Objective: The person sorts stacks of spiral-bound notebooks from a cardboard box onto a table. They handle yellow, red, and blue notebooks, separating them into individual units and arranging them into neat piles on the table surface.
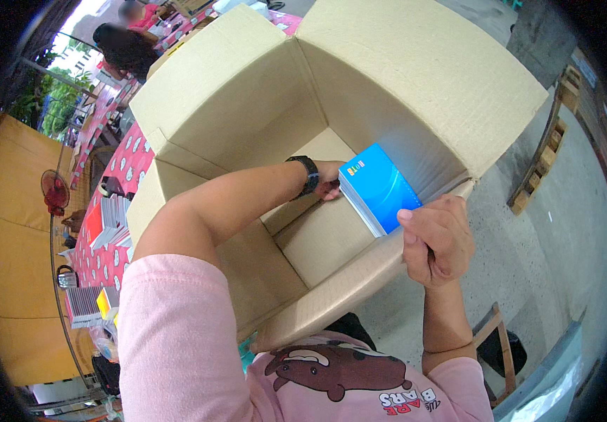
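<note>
A large open cardboard box [388, 77] stands in front of me with its flaps spread out. Inside it, against the right wall, is a stack of notebooks [381, 186] with a glossy blue cover on top. My left hand [329, 179], with a black watch at the wrist, reaches in and grips the left edge of the stack; some of its fingers are hidden. At the box's near right rim, my right hand [440, 239] is closed with curled fingers over the cardboard, close to the stack's near right corner.
To the left runs a table with a pink patterned cloth [131, 158], bearing stacks of notebooks [110, 221] and more books [89, 306]. Other people [124, 49] are at the far left. A wooden pallet [542, 162] stands on the concrete floor at right.
</note>
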Demonstrator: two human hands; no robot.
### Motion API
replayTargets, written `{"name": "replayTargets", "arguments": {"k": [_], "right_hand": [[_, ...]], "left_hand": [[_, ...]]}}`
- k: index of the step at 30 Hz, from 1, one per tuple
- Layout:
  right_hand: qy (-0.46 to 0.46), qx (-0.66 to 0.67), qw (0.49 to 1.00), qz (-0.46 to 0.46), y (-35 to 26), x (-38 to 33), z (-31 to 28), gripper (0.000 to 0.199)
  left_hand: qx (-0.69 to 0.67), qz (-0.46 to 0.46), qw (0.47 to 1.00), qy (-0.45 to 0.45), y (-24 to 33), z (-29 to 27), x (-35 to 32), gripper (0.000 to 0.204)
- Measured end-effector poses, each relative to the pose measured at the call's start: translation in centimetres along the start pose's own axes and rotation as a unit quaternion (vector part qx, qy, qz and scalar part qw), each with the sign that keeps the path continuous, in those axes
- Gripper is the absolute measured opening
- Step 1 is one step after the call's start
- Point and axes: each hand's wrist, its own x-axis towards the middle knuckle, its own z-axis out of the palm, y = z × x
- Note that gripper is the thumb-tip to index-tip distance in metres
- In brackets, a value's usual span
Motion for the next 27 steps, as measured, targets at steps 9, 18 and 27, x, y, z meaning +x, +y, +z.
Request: {"name": "replayTargets", "arguments": {"k": [9, 18, 27], "right_hand": [[-0.007, 0.009, 1.000, 0.000, 0.3, -0.5, -0.3, 0.027], [-0.006, -0.002, 1.000, 0.002, 0.4, -0.9, -0.3, 0.032], [-0.021, -0.021, 1.000, 0.006, 0.5, -1.2, -0.6, 0.031]], "left_hand": [[0.049, 0.135, 0.989, 0.028, -1.6, -0.3, 1.8, 0.033], [0.074, 0.207, 0.974, 0.051, -1.7, -0.8, 1.9, 0.033], [-0.091, 0.089, 0.982, -0.138, 2.3, -0.1, -2.5, 0.042]]}}
